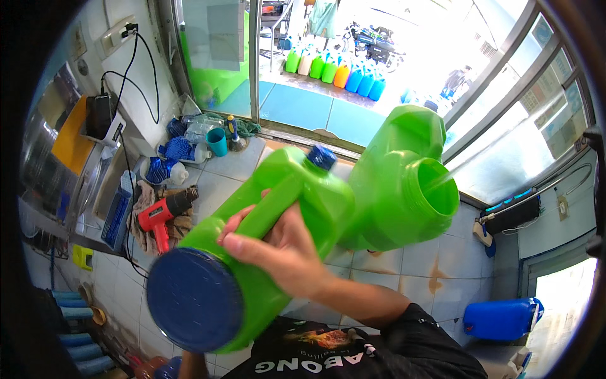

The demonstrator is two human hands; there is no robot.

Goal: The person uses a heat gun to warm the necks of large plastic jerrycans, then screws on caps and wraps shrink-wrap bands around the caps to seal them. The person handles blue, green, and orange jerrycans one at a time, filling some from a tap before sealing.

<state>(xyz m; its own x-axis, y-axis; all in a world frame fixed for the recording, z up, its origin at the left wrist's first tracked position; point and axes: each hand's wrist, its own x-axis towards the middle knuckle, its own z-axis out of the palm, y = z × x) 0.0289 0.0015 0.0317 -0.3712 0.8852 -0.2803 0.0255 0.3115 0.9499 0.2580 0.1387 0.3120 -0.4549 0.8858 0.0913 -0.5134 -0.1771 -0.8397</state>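
My right hand (289, 256) grips the moulded handle of a bright green plastic jug (265, 303). The jug is tilted, with its wide dark blue screw lid (195, 299) towards the lower left and a small blue cap (322, 157) at the upper end. My left hand is out of view behind the jug; only some forearm (193, 365) shows at the bottom. Beyond the held jug stands a second green jug (383, 203), its wide threaded mouth uncovered. A thin clear streak, like water, reaches into that mouth from the upper right.
A red heat gun (163, 213) lies on cloths at left, near blue-wrapped bottles (165, 170), a teal cup (217, 141) and a screwdriver (232, 127). Several coloured jugs (342, 75) stand outside the glass door. A blue container (502, 319) lies at right. Cables (128, 161) hang along the left wall.
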